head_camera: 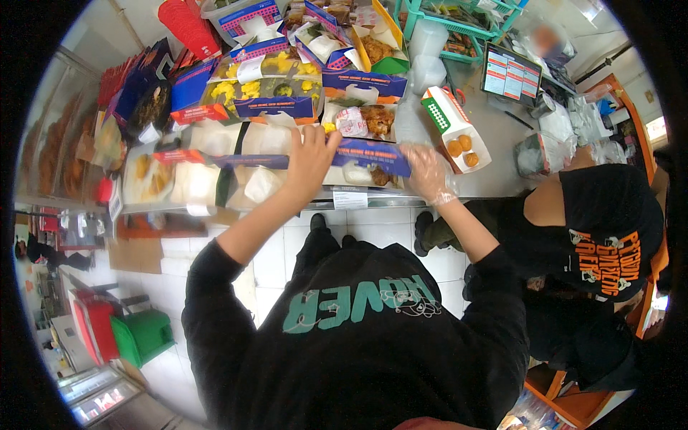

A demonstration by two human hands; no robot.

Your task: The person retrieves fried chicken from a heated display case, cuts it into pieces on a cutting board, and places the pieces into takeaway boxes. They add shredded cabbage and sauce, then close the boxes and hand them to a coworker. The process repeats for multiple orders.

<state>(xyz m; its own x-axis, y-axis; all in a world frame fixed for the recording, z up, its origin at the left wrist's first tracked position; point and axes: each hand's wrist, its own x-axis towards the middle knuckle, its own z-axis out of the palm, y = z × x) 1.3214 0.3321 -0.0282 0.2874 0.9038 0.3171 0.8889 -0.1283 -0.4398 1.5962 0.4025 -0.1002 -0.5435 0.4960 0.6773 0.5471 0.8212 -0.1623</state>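
Observation:
My left hand [312, 156] rests with bent fingers at the left end of the purple-blue lid flap [371, 156] of a cardboard meal box. At the flap's right end is my right hand [427, 169], in a clear plastic glove, slightly blurred. That front box holds white-wrapped rice [357, 173] and a brown fried piece [380, 177]. Just behind it, another box holds a paper-wrapped bundle [351, 122], fried chicken [379, 119] and some yellow food. More boxes with white wrapped portions [263, 184] stand left of my left hand.
An open carton with several round fried balls [459, 145] lies at the right. Behind it are clear plastic containers [428, 43], teal baskets [457, 21] and a tablet [510, 73]. A metal tray with yellow food [269, 88] stands further back. A person in black [602, 231] is at the right.

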